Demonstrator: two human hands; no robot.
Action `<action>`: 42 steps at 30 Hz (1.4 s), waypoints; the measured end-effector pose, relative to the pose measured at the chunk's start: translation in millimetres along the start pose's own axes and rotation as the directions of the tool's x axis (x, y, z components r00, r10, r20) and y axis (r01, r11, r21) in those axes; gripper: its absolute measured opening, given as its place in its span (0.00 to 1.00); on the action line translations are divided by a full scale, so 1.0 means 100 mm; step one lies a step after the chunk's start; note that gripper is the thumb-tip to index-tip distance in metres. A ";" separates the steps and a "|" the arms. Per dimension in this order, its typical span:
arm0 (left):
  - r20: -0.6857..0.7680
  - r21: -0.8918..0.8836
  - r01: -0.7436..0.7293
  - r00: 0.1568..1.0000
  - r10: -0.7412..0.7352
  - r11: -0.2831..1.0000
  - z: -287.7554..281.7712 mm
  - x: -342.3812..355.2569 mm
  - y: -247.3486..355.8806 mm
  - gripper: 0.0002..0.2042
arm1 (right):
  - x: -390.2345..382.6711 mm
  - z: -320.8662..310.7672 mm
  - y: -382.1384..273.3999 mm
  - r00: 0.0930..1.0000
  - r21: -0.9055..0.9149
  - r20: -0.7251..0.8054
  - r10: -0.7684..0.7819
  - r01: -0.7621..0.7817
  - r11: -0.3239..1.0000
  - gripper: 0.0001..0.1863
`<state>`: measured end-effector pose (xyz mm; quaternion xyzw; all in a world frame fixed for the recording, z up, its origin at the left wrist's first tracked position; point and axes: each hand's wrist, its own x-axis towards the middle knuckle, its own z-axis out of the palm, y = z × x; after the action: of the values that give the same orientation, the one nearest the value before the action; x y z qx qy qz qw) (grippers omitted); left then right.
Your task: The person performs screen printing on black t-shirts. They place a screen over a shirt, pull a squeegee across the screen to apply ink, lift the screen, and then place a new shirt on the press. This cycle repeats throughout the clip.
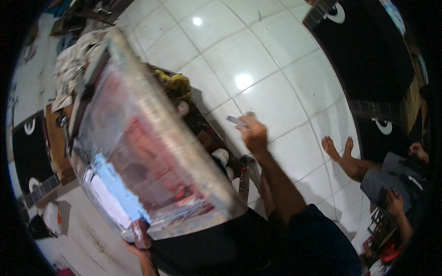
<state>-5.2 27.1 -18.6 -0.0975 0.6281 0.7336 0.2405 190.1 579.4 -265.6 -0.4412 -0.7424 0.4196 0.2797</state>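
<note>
A large screen printing frame [182, 133] fills the left middle, tilted and partly blurred. Its mesh [138, 152] is stained red and grey, with pale blue ink [117, 184] and whitish ink [103, 195] along the left side. At its near-left corner is my left hand [134, 250], closed at the frame's edge; its fingers are mostly hidden. A reddish-brown block [141, 233] sits over that corner, touching the hand. Right of the frame, above the floor, my right hand [253, 134] pinches a small pale piece with a bluish end [235, 121], its kind unclear.
Under the frame's right side, a shelf holds yellow cloth [177, 85] and a white container [221, 156]. Black panels with white eye-like shapes lie at right [368, 50] and left [34, 152]. Another person's legs [350, 161] show at right on the tiled floor [285, 87].
</note>
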 end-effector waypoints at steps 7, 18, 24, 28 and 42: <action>0.486 0.392 -0.183 0.873 -0.035 0.902 -0.21 -0.04 0.17 0.36 | -0.06 1.47 0.18 0.998 0.282 0.038 -0.054 0.041 0.958 0.14; -0.239 0.701 -0.012 0.938 0.251 0.713 -0.73 -0.24 0.08 0.36 | -0.06 3.00 0.01 0.489 -0.048 0.814 -0.314 0.595 0.802 0.24; -0.521 0.010 -0.009 0.854 0.013 1.000 -0.13 -0.22 -0.02 0.31 | -0.19 1.73 1.04 0.869 0.197 0.432 0.240 -0.351 0.916 0.22; -0.749 0.168 -0.017 0.648 0.139 0.986 0.35 -0.19 -0.18 0.32 | 0.07 -0.41 0.91 0.795 0.458 0.072 0.602 -0.563 0.688 0.20; -0.646 0.056 -0.050 0.759 0.074 0.997 0.69 -0.20 -0.19 0.36 | -1.31 -0.21 -4.22 0.114 0.174 0.794 -0.597 0.898 0.403 0.29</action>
<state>31.8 91.0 -13.0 -0.3196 0.6882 0.6511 -0.0139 88.9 361.4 106.3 0.1898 -0.9583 0.2120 0.0279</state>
